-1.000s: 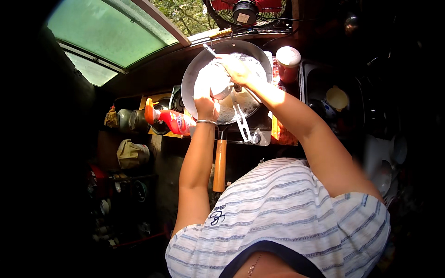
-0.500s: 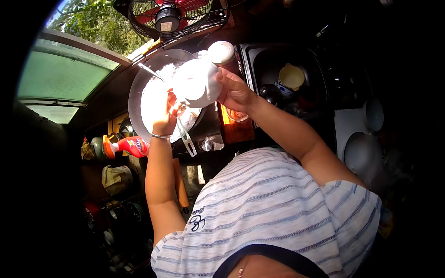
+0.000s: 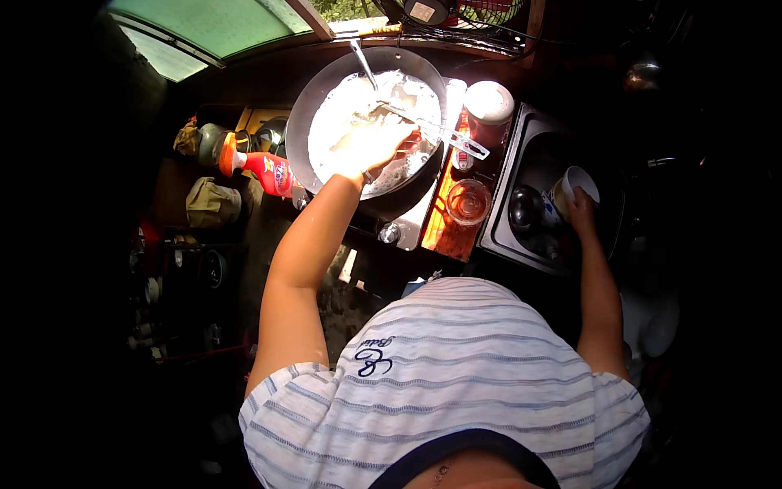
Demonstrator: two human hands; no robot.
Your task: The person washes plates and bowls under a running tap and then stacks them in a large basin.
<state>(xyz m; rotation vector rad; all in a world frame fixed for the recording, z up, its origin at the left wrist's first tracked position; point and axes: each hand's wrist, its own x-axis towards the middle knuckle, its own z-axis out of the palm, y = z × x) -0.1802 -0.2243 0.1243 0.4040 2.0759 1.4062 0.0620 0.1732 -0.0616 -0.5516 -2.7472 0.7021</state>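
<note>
Leaning over a cramped, dim kitchen counter in hard sunlight, both arms reaching out at once. Left hand [image 3: 371,147] resting inside a wide dark pan [image 3: 305,122] at twelve o'clock, glare washing out the fingers, so impossible to tell whether spread or pinching. Lying right at that hand, pale food [image 3: 358,106] covering the pan's floor, and a metal utensil [image 3: 436,130] slanting out over the rim toward two o'clock. Sticking up at the pan's far edge, a spoon handle [image 3: 362,61]. Right hand [image 3: 580,208] reaching toward three o'clock into a dark sink [image 3: 521,134], fingers curled around the side of a white cup [image 3: 570,186], the cup tipping on its side with its mouth facing up and right. Sitting just left of the cup in the basin, a dark round vessel [image 3: 523,210]. Standing between pan and sink, a glass lid [image 3: 468,202] on an orange surface and a white-capped jar [image 3: 487,106] beyond it. Lying at nine o'clock of the pan, a red squeeze bottle [image 3: 265,169]. Filling the foreground, a blue-striped shirt [image 3: 456,391].
</note>
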